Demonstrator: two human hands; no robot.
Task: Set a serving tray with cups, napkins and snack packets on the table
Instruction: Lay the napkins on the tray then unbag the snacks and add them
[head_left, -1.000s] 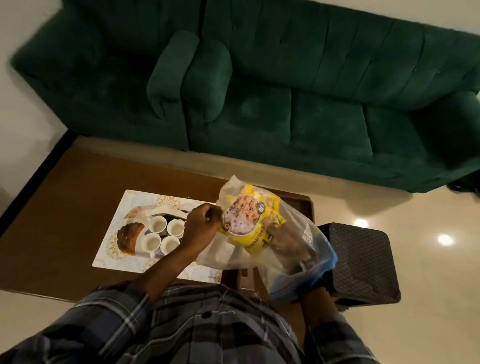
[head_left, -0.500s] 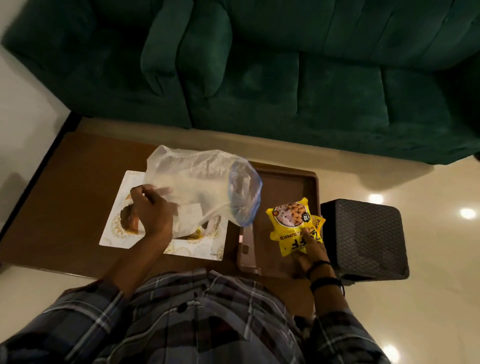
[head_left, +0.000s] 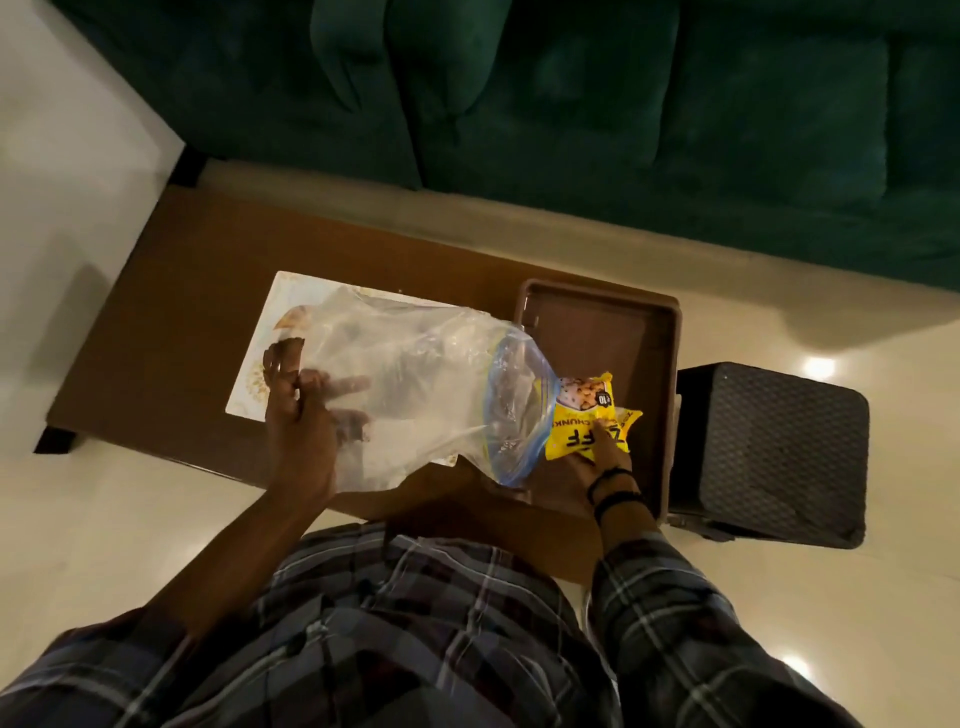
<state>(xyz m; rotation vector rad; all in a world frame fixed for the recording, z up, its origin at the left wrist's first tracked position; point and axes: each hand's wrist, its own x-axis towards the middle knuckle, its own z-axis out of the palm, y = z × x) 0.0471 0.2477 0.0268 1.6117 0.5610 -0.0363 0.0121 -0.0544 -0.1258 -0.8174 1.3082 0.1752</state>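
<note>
Snack packet (head_left: 589, 415), seemingly on tray (head_left: 597, 301)

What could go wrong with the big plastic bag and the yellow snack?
The left hand holds the clear bag over the placemat, hiding whatever sits there. Lowering it blindly might knock something over.

The bag's open mouth overlaps the yellow packet that the right hand presses into the tray. Pulling the bag away could drag the packet along.

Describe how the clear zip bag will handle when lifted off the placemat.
The clear zip bag looks floppy: it sags and wrinkles around the left hand. Probably very light, since it appears nearly empty. Its glossy film may slip, so pinching the blue zip rim seems safer.
</note>
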